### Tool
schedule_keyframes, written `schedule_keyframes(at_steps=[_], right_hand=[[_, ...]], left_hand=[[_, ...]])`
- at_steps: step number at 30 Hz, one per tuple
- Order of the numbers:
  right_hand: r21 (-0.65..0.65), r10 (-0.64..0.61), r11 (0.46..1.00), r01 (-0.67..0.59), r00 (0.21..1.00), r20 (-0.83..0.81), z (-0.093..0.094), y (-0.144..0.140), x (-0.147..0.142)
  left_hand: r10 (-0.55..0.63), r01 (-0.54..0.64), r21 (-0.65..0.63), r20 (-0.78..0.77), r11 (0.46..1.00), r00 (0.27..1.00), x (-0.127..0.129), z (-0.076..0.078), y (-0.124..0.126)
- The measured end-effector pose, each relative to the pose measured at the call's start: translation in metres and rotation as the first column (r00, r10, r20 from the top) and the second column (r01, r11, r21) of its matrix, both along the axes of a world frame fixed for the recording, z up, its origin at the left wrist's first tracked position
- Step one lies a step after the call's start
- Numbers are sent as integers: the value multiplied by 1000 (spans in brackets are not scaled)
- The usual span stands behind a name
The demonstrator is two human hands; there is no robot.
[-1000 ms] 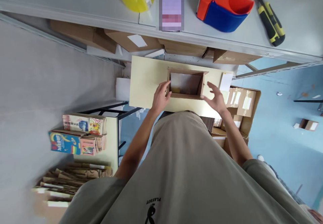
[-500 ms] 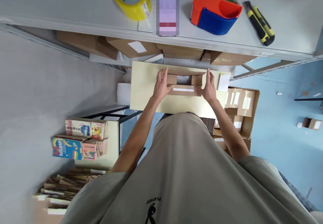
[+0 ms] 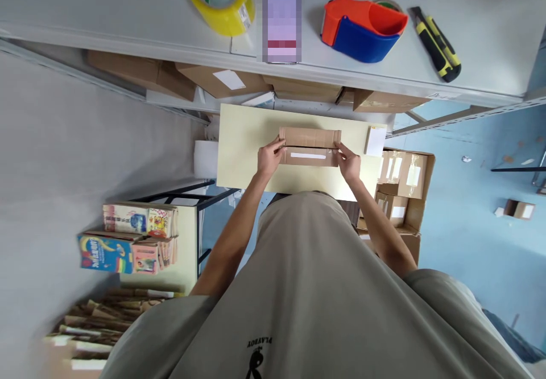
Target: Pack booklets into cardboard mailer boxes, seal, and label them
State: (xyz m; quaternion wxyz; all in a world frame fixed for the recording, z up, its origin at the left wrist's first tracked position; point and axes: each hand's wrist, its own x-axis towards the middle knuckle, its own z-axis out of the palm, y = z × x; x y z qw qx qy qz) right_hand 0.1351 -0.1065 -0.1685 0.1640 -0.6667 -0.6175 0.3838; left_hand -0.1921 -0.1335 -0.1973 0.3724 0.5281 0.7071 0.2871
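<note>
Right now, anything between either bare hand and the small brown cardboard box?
Nothing visible: the left hand and right hand touch the cardboard box at opposite ends. The yellow tape roll and orange-and-blue dispenser lie apart, on the grey shelf.

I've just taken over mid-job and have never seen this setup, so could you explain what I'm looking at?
There is no machine here: these are a person's two bare hands. One camera, worn on the head, looks forward and down, so the wearer's shirt fills the bottom. The left hand and right hand grip opposite ends of a small cardboard box, whose two long panels nearly meet at a dark seam. It sits on a pale tabletop. Beyond, a grey shelf bears a yellow tape roll, a pixelated screen, a red-and-blue tape dispenser and a cutter.
</note>
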Motion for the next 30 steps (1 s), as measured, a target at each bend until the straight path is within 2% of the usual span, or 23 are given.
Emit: schedule_keyframes(at_steps=[2,6,10,13,16,19,21,23,24,26,27,28,30], right_hand=[[-20,-27,999,27,1000,1,1,-2,-2],[-42,-4,999,4,1000,-2,1,-11,-4],[-34,15,999,-16,999,-32,-6,-20,-5],[2,34,999,-34,999,-36,-13,-21,-5],[25,58,998,-56,997,-41,-15,-21,-3],[16,142,990,-142,990,-16,-5,-19,1],[61,205,976,-208,977,52,15,-11,3],[208,226,946,-247,967,120,47,8,1],[314,224,914,-256,965,135,68,22,-1],[497,207,826,-266,963,171,112,58,-8],[542,199,792,-281,958,207,134,79,-14],[561,191,771,-301,950,248,153,100,-20],[540,189,767,-347,926,327,182,140,-34]], left_hand=[[13,-13,14,27,1000,1000,-6,-1,-2],[49,-49,-6,49,999,998,-15,-1,-17],[107,-106,-50,28,993,994,-11,-3,-34],[126,-126,-44,7,991,992,-7,-4,-38],[93,-93,-35,-20,995,995,-9,-3,-37],[22,-22,-4,-106,1000,994,-13,8,-33],[-4,15,55,-189,998,982,-13,22,-26],[-18,54,172,-206,984,978,-11,41,-10],[-32,77,249,-178,966,983,-8,53,1],[-96,123,417,-84,901,992,-1,79,32],[-140,143,491,-44,860,989,4,93,50],[-182,161,551,-17,819,983,9,107,69],[-248,182,637,14,749,969,20,133,106]])
